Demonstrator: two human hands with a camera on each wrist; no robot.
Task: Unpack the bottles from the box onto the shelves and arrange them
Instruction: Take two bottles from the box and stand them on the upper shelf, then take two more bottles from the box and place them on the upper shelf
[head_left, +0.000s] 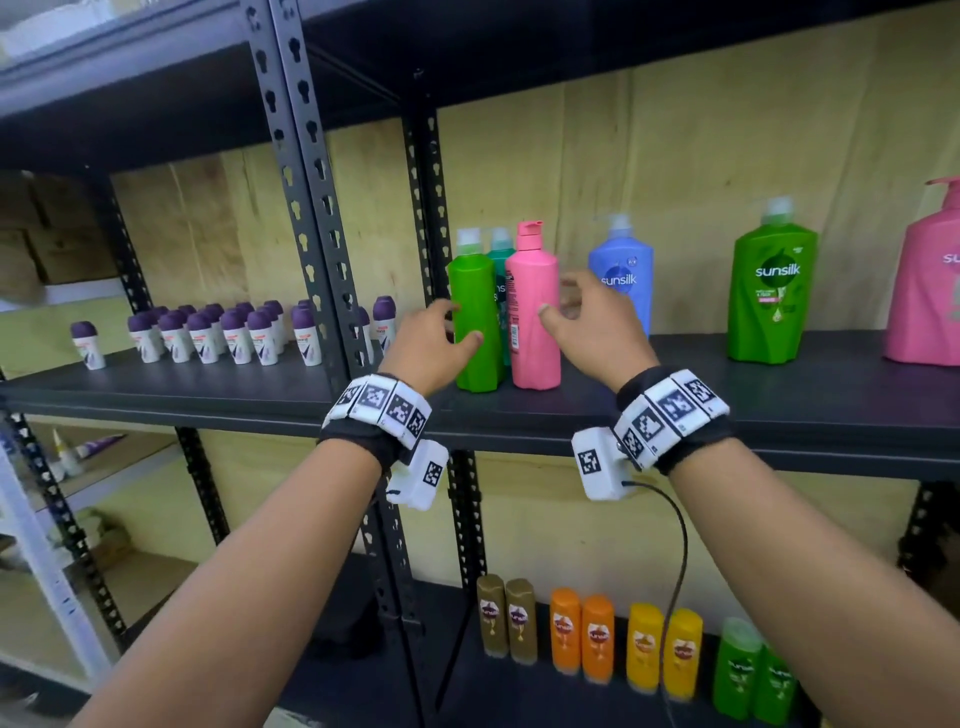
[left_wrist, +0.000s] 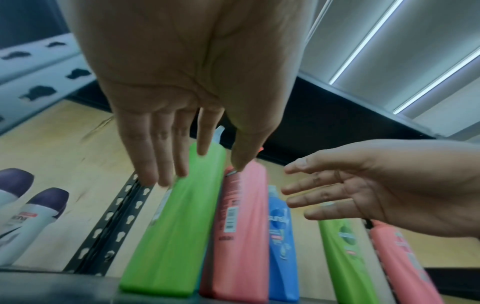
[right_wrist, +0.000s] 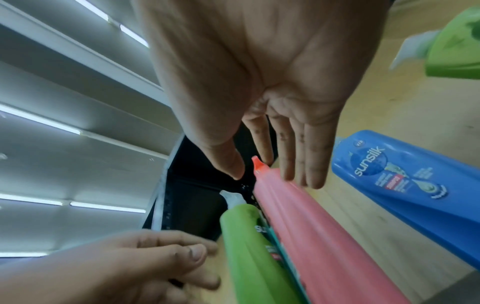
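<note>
- A cluster of small white roll-on bottles with purple caps (head_left: 208, 332) stands on the dark metal shelf (head_left: 779, 410), well left of the tall pink flip-cap bottle (head_left: 535, 312).
- The left hand (head_left: 428, 345) reaches in just left of the pink bottle, fingers straight and spread, holding nothing; its thumb lies at the front of the tall green plastic bottle (head_left: 475, 317), and I cannot tell if it touches.
- The green bottle stands upright, touching the pink bottle's left side, with a teal bottle (head_left: 501, 260) behind them.
- The right hand (head_left: 597, 325) is just right of the pink bottle, fingers loose and apart, gripping nothing.
- A blue pump bottle (head_left: 623, 270) stands right of the pink bottle, behind the right hand.
- A large green pump bottle (head_left: 774, 291) and a large pink pump bottle (head_left: 930, 291) stand farther right.
</note>
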